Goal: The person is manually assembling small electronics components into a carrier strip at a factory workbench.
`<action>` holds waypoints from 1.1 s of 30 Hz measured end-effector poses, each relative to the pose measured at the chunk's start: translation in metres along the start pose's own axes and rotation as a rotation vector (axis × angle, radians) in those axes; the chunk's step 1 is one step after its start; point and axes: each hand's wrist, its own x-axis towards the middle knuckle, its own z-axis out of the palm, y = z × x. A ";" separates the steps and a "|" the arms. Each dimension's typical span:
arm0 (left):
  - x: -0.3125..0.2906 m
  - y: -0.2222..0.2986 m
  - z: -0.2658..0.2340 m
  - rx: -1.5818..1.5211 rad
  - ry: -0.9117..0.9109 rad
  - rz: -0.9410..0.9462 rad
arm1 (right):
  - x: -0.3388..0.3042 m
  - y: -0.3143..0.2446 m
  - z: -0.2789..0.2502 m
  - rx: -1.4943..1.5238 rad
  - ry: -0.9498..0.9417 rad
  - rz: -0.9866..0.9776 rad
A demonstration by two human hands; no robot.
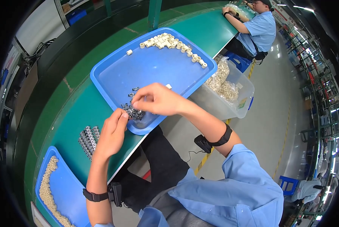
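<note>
My right hand (160, 100) hovers over the near corner of a blue tray (112, 72), its fingertips pinched on a small dark metal part from a pile of such parts (133, 110). At the tray's near rim my left hand (112, 134) rests with its fingers curled, the fingertips touching the same pile; what it holds is hidden. A row of cream plastic rings (173, 43) lies along the tray's far edge, and one ring (129, 52) lies apart.
Rows of shiny metal parts (89, 139) lie on the green bench (71, 117) left of my left hand. A second blue tray (69, 189) with cream pieces sits at lower left. A clear bin with bagged parts (226, 85) stands right. Another person (254, 26) works farther along.
</note>
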 end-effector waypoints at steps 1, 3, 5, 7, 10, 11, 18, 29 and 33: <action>0.000 0.003 0.001 0.016 -0.012 -0.009 | -0.002 -0.005 0.005 0.073 -0.063 0.003; 0.001 0.000 0.001 -0.011 -0.023 -0.016 | -0.005 -0.009 0.013 0.219 -0.188 0.010; 0.003 -0.004 0.002 -0.067 -0.038 -0.030 | -0.004 -0.004 0.015 0.293 -0.192 0.017; 0.004 -0.009 0.001 -0.198 -0.071 -0.023 | -0.005 0.003 0.017 0.436 -0.208 0.024; 0.004 -0.014 0.002 -0.461 -0.134 -0.008 | -0.003 0.011 0.016 0.754 -0.290 0.170; 0.005 -0.014 0.004 -0.489 -0.145 -0.001 | -0.002 0.011 0.014 0.911 -0.331 0.244; 0.008 -0.014 0.006 -0.462 -0.072 -0.015 | 0.003 0.011 -0.001 0.350 -0.173 0.143; 0.008 -0.020 0.005 -0.550 -0.016 0.014 | 0.000 -0.001 0.009 0.532 -0.252 0.105; 0.004 -0.014 0.008 -0.644 -0.022 0.014 | -0.003 -0.001 0.013 0.566 -0.227 0.082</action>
